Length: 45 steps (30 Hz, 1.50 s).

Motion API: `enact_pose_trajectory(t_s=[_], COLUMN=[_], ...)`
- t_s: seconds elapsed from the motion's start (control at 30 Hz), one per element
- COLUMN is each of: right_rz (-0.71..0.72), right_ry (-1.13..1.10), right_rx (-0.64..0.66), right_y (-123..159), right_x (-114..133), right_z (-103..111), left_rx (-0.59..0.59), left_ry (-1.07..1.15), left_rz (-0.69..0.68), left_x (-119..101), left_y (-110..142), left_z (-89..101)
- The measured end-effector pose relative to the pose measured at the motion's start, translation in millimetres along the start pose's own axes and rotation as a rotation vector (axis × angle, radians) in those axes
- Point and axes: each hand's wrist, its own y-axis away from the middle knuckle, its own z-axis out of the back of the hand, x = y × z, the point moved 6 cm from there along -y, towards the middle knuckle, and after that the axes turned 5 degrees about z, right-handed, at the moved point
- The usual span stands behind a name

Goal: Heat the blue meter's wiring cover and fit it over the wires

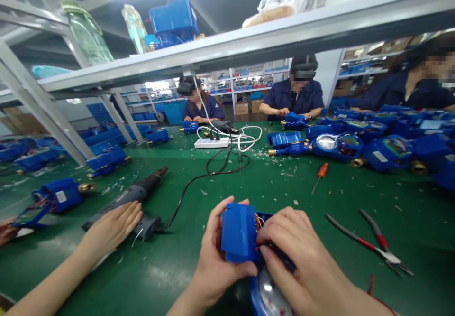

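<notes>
Two hands on blue water meter (249, 240) at counter's (284, 188) near edge: left hand (216, 254) grasping lid, right hand (302, 254) clenched on body, wires between.

Both of the person's forearms were bare to the picture's lower edge, with no sleeve, glove, watch or ring on the left hand (216, 254) or the right hand (302, 254), and the fingernails were short and unpainted.

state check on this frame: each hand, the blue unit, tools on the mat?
left hand: gripping blue cover
right hand: fingers in the wiring
blue cover: off the meter, wires showing
co-worker's hand: resting on electric screwdriver
electric screwdriver: lying flat, corded
pliers: lying open
</notes>
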Motion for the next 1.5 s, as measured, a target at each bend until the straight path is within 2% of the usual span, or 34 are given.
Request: enact_pose_trajectory(t_s=[0.17,0.3,0.37,0.53,0.7,0.87,1.0,1.23,1.3,1.43,1.5], right_rz=[-0.039,0.001,0.017,-0.034,-0.04,-0.017,-0.074,-0.098,-0.085,-0.085,-0.105], right_ry=[0.032,0.053,0.055,0.09,0.155,0.144,0.076,-0.132,-0.129,-0.082,-0.078], right_rx=[0.04,-0.045,-0.113,-0.026,-0.088,-0.093,-0.073,-0.015,-0.02,-0.126,-0.114], right_y=[3,4,4,2,5,5,5,3,2,4,4], right_x=[-3,-8,-7,-6,-6,-5,-6,-2,-4,-7,-6], right_z=[-9,-12,-11,-15,-14,-18,-14,-3,-3,0,0], left_rx=[-0.083,-0.165,-0.174,-0.154,-0.146,-0.145,-0.134,-0.043,-0.041,-0.04,-0.039], left_ry=[-0.105,-0.169,-0.205,-0.388,-0.454,-0.351,-0.184,0.191,0.241,0.264,0.263], left_rz=[-0.118,-0.189,-0.221,-0.305,-0.399,-0.253,-0.149,0.154,0.196,0.206,0.195], left_x=[-10,-12,-13,-20,-28,-22,-16,2,3,0,-2], left_y=[6,8,9,10,10,7,4,4,5,5,5], left_z=[0.6,1.9,1.8,0.8,-4.0,-2.7,1.7,-3.2,-6.1,-9.5,-9.7])
